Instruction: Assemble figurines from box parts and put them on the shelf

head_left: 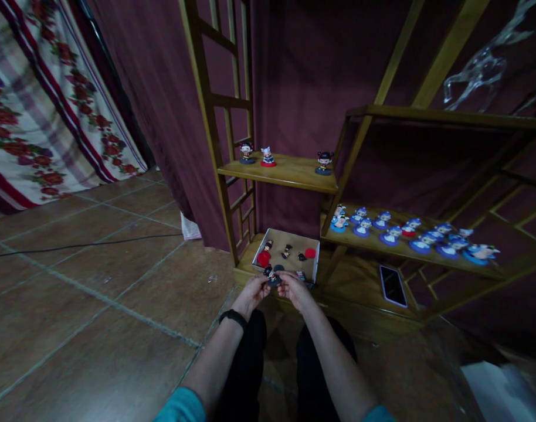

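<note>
Both my hands meet in front of an open cardboard box (pixel 317 258). Between them is a small dark-haired figurine (pixel 269 273) on a dark round base (pixel 274 281). My left hand (pixel 254 291) pinches it from the left, and my right hand (pixel 294 288) grips the base's right side. Inside the box lie several loose figurines, one of them a dark figurine (pixel 286 251) near the middle. A red disc (pixel 310 253) sits at the box's right, and more red pieces (pixel 263 258) at its left. My right fingers partly hide the box's front edge.
The wooden shelf unit (pixel 277 173) carries figurines on its upper board. Several blue-based figurines (pixel 390 235) crowd the right shelf (pixel 377 247). A phone (pixel 393 285) lies on the bottom board. A clear horse ornament (pixel 479 73) stands above. A cable (pixel 96 243) crosses the tiled floor.
</note>
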Motion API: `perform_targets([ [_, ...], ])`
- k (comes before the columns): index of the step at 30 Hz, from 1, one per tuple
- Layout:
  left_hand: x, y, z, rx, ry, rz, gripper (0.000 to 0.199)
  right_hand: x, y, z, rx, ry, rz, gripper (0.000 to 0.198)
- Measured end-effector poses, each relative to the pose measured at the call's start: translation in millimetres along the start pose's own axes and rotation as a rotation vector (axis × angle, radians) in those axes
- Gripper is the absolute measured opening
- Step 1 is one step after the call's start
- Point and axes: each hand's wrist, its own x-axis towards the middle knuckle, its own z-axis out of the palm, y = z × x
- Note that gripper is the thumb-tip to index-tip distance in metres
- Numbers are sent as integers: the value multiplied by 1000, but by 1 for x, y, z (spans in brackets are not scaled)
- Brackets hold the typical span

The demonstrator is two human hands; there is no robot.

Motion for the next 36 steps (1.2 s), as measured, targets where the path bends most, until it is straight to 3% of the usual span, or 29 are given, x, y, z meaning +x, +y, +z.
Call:
perform_targets([
  [13,-8,7,2,-41,-131,80,24,6,3,-1,214,2,-73,20],
  [25,-9,6,1,0,-148,143,27,-3,-2,3,90,-13,-40,37],
  [30,-8,5,0,13,-125,170,36,1,3,1,163,-35,-64,38],
  [36,-14,7,6,31,-204,251,46,3,2,2,293,-68,-57,35],
])
